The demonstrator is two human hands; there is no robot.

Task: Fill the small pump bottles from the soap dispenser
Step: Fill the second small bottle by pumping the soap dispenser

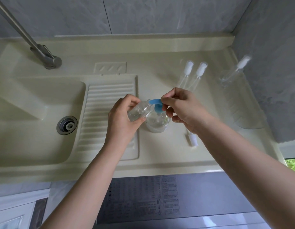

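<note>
Fingers of the left hand were curled round a small clear bottle, which was held tilted, its open neck raised to the blue spout of the soap dispenser. The right hand was set over the dispenser's blue pump head, its fingers bent and touching the spout; whether they were pressing or only steadying could not be told. The dispenser stood upright on the pale surface, just right of the ribbed draining board and the sink.

Two pump tops with long tubes were laid far on the surface, another near the right wrist, and one more was stood in a clear bottle at the far right.

The small bottle was judged to be light, thin-walled plastic, easily dented and likely slippery once soapy; it was best gripped round the body, below the neck, as it was. The dispenser was judged heavier and stable, but best pressed straight down on its head.
</note>
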